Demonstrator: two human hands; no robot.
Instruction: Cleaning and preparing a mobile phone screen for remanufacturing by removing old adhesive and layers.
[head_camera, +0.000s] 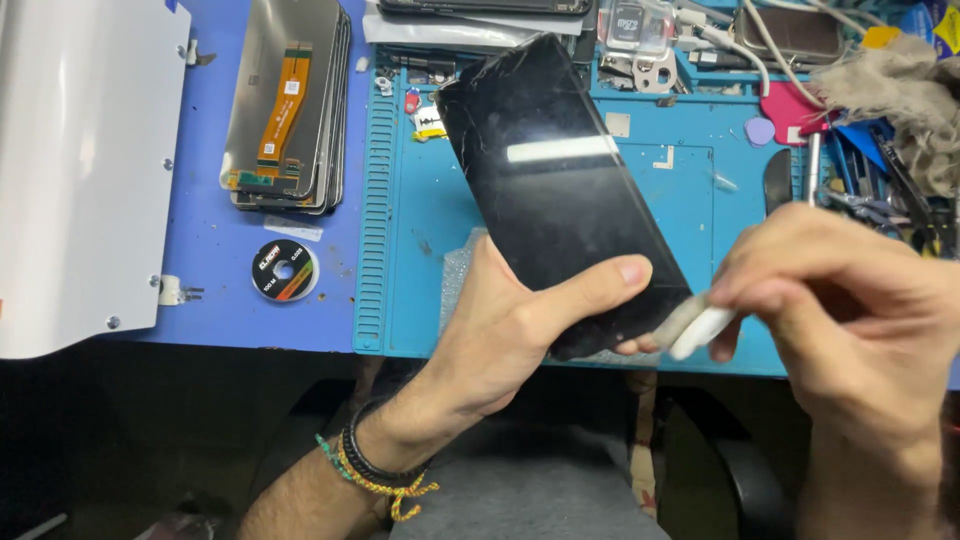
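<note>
My left hand (520, 325) grips the near end of a black phone screen (555, 185), thumb across its glass. The screen is cracked and tilts up and away over the blue work mat (420, 290). My right hand (850, 300) pinches a small white pick-like tool (700, 328) whose tip touches the screen's lower right corner.
A stack of spare display panels with orange flex cables (285, 105) lies at the far left on the blue table. A small round tape roll (285, 270) sits near it, and a white panel (80, 170) fills the left edge. Tools, cables and a grey rag (900, 90) crowd the far right.
</note>
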